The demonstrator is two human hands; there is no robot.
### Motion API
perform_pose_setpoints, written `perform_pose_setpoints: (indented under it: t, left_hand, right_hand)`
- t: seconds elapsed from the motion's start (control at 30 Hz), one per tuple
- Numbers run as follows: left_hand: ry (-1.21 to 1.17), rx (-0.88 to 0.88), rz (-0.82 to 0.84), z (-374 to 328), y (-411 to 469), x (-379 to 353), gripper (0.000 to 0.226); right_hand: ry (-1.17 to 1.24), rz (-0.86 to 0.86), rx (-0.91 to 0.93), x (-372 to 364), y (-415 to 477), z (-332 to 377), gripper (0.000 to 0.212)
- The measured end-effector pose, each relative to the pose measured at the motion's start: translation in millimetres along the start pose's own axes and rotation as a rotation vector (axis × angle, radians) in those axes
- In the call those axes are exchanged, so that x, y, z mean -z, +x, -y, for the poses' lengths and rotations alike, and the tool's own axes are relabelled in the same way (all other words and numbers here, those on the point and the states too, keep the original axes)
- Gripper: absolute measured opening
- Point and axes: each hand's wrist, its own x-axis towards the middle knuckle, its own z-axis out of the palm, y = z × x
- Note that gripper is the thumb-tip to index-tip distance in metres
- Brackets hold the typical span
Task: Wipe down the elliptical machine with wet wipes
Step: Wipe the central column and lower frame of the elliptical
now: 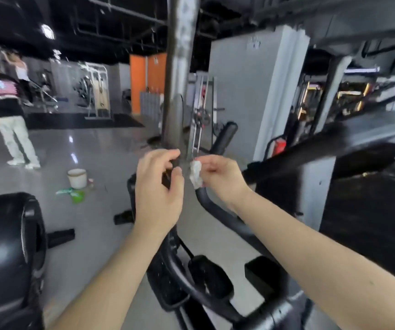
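Observation:
The black elliptical machine (215, 225) stands below and in front of me, its curved handlebars rising toward my hands. My right hand (222, 177) pinches a crumpled white wet wipe (195, 173) just above the top of one handlebar. My left hand (158, 186) is held up beside it, fingers loosely curled with the thumb and forefinger apart, holding nothing that I can see. The black part of the machine behind my left hand is mostly hidden by it. The two hands are a few centimetres apart.
A white bucket (77, 178) and a green wipe pack (72, 194) lie on the grey floor at left. A black rounded machine housing (8, 253) is at lower left. A person (6, 115) stands far left. A grey pillar (177, 75) rises just ahead.

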Motion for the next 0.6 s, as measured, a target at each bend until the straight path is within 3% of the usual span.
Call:
perform_pose_setpoints:
  t: [0.13,0.23,0.33,0.53,0.6]
  left_hand:
    - [-0.098,0.180,0.255,26,-62,-27,0.029]
    - [-0.125,0.329,0.443,41,-92,-40,0.036]
    - [-0.131,0.506,0.591,42,-113,-49,0.028]
    - [-0.098,0.626,0.815,38,-165,-68,0.012]
    - [-0.106,0.692,0.939,37,-185,-76,0.013]
  right_hand:
    - [0.044,-0.067,-0.201,6,-49,-66,0.019]
    - [0.111,-0.148,-0.262,12,-78,-96,0.015]
    - [0.162,-0.149,-0.353,24,-108,-122,0.014]
    - [0.348,-0.156,-0.612,56,-176,-161,0.025]
    - [0.275,-0.150,-0.639,67,-199,-175,0.015]
